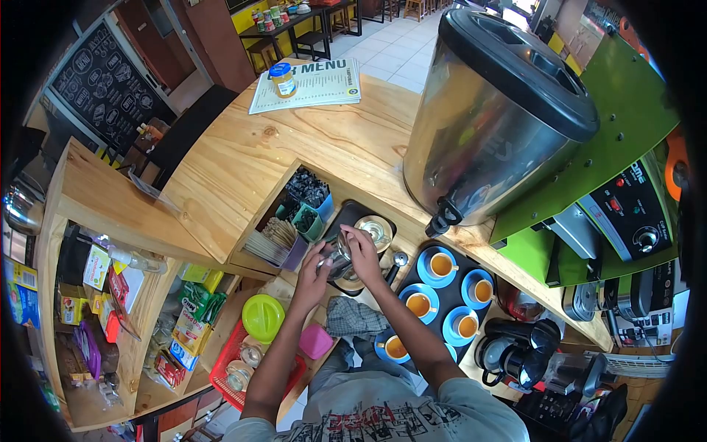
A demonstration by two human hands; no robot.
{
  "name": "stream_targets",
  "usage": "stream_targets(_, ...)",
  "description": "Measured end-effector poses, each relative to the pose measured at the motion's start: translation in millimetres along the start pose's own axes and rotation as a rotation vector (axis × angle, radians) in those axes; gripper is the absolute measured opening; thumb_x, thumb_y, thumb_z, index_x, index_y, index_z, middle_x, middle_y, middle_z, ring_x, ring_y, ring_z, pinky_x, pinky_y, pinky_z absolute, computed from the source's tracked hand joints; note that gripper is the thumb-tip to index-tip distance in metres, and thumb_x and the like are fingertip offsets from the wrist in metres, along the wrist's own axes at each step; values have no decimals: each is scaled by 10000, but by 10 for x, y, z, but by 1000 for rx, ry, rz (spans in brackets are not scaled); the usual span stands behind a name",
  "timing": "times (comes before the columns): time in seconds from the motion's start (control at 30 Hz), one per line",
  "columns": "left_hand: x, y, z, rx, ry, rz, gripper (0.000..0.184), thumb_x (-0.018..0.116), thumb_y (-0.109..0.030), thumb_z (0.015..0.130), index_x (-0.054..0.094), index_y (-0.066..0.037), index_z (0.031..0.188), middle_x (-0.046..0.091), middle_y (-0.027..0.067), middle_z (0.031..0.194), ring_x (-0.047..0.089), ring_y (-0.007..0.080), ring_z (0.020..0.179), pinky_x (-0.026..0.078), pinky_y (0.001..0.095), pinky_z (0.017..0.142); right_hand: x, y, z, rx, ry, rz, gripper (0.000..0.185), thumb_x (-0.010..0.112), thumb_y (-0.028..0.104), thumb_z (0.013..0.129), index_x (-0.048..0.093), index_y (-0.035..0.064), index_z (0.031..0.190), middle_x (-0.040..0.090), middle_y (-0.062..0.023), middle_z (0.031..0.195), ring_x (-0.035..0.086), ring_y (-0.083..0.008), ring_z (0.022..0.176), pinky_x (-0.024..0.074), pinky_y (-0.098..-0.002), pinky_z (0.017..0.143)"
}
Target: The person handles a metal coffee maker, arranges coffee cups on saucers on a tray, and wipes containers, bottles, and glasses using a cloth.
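Observation:
Both hands meet over a small black tray (345, 215) at the counter's inner edge. Between them is a shiny, glass-like vessel (338, 252), partly covered by fingers, so its exact kind is unclear. My left hand (314, 274) is closed around its near left side, and my right hand (361, 253) grips it from the right. Just beyond my right hand, a round clear glass dish (378, 230) rests on the tray. A spoon-like utensil (399, 260) with a dark handle lies to the right. A checked cloth (355, 317) sits nearer my body.
Right of my hands, a black tray (446, 313) carries several filled cups on blue saucers. A large steel dispenser (471, 140) and green machine (626, 184) stand behind it. Left are stirrers (271, 245), a red basket (221, 376) and shelves (147, 346). Menus (324, 88) lie farther off.

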State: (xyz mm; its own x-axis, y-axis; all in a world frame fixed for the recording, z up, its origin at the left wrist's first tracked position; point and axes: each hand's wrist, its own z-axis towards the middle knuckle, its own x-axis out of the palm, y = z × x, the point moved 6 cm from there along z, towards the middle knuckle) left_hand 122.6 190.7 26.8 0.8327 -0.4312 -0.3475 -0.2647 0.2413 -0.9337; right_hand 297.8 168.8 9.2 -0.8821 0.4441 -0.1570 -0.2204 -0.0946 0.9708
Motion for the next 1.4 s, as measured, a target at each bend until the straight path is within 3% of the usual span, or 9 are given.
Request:
stream_targets(0.3,-21,13,62,41,-31,11,266,595,-151,1061,666,60,1205,571,200,1486,521,357,1402,363,418,1186,29,-82,14,29,-13,28,330,487,164,1098,688,44,1330,667,-157,1225,630,-272,1142,464,-352,1033)
stream_targets(0.93,-38,-14,145,45,-28,43,257,598,-121,1045,664,51,1223,580,200,1476,536,364,1388,380,425,1176,70,-217,60,62,-18,98,343,469,176,1113,669,23,1345,650,-150,1254,618,-251,1185,454,-340,1056)
stream_targets(1.03,-31,6,153,50,3,110,263,570,-122,1072,681,40,1246,530,164,1535,520,291,1391,391,386,1163,79,-236,54,75,-25,113,345,467,177,1113,669,23,1346,647,-153,1267,614,-251,1195,450,-341,1063)
stream_targets(1.1,-31,19,153,42,-22,71,303,593,-148,1052,659,48,1274,556,206,1511,529,368,1394,377,426,1178,68,-221,44,82,-22,107,345,467,178,1113,668,22,1346,646,-153,1269,612,-252,1199,448,-343,1067)
stream_targets(1.4,-46,-3,147,29,-11,44,301,588,-139,1050,657,56,1268,557,202,1509,531,363,1391,379,424,1178,73,-220,51,41,-52,98,342,480,169,1096,682,44,1341,650,-172,1207,643,-278,1141,478,-349,1023)
